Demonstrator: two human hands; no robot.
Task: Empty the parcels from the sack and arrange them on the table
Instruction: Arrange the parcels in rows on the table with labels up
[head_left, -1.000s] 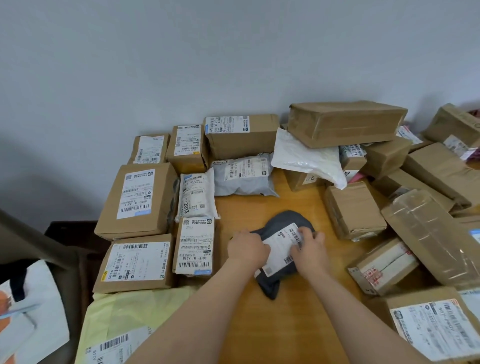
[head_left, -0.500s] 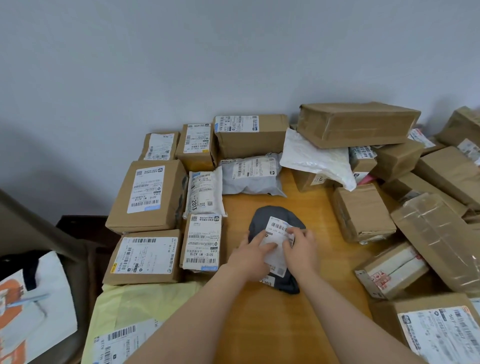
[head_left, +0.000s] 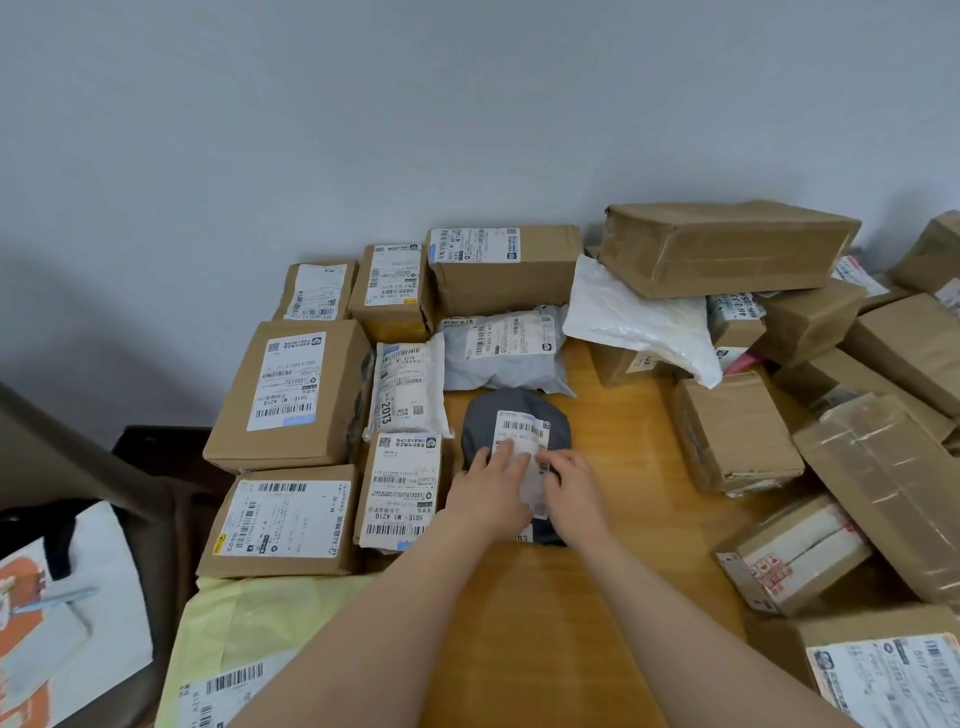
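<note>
- Grey bag (head_left: 483, 421) lies on the wood table (head_left: 597, 623), beside brown boxes (head_left: 291, 395).
- My left hand (head_left: 485, 493) and right hand (head_left: 574, 491) press flat on it, fingers straight.

Dark parcel (head_left: 480, 431): near half likely hidden.

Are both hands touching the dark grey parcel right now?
Touching. The head view shows the left hand and right hand lying on the dark grey parcel, fingertips pressing its white label.
</note>
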